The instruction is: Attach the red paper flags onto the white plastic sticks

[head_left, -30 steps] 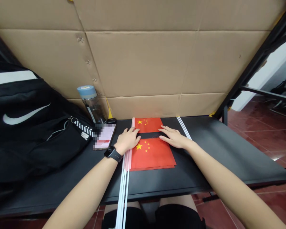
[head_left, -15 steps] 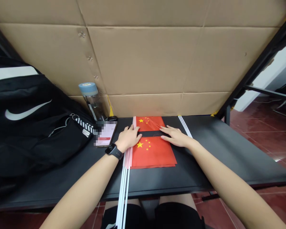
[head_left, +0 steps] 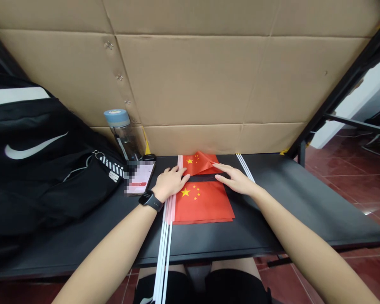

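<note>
Two groups of red flags with yellow stars lie on the black table. The far flag (head_left: 194, 165) has its cloth bunched up into a fold toward the right. Closer to me, the near flags (head_left: 202, 202) lie flat, stacked a little out of line, their white sticks (head_left: 163, 253) running toward my lap. My left hand (head_left: 170, 184) rests with fingers apart on the pale sleeve edge between both groups; a dark watch sits on its wrist. At the far flag's right edge, my right hand (head_left: 236, 179) has its fingers stretched out, the fingertips touching the cloth.
Several white sticks (head_left: 246, 168) lie at the table's back right. A phone (head_left: 140, 178), a blue-lidded bottle (head_left: 121, 131) and a black backpack (head_left: 40, 169) are on the left. A cardboard panel (head_left: 192, 80) rises behind the black table (head_left: 304, 202).
The far flag's cloth, flatter before, is now pushed up into a fold. My right hand's fingers have lifted slightly; my left hand has barely moved.
</note>
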A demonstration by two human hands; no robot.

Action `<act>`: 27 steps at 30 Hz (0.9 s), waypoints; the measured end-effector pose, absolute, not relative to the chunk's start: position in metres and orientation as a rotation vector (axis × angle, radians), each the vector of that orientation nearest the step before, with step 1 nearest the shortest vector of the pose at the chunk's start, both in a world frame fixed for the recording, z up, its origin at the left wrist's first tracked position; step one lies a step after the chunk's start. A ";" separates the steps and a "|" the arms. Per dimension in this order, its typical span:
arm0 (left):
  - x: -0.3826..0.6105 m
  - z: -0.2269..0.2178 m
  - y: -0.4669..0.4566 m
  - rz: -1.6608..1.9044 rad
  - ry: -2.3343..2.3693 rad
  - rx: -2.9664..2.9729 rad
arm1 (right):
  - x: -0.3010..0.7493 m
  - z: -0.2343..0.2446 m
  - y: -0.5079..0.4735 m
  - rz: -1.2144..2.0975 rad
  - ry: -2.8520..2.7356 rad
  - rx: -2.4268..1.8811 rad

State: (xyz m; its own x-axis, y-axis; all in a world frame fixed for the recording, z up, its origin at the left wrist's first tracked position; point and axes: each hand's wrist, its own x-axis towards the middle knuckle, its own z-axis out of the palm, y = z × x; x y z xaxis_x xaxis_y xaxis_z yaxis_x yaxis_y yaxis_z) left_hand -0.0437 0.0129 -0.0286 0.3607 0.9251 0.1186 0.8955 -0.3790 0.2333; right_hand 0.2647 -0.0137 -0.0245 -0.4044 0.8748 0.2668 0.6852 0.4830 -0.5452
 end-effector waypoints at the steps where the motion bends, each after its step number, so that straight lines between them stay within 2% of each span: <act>1: -0.043 -0.029 0.013 0.340 1.680 2.490 | 0.264 -0.023 -0.014 0.476 -2.193 -1.278; 12: -0.041 -0.020 0.006 0.307 1.815 2.508 | 0.267 -0.021 -0.014 0.423 -2.037 -1.189; 19: -0.040 -0.016 0.014 0.529 1.816 2.475 | 0.265 -0.014 -0.020 0.466 -2.080 -1.055; 22: -0.038 -0.010 0.015 0.566 1.689 2.360 | 0.262 -0.009 -0.025 0.475 -2.094 -0.999; 27: -0.027 -0.007 0.003 0.765 1.168 2.001 | 0.253 -0.004 -0.042 0.395 -2.043 -0.946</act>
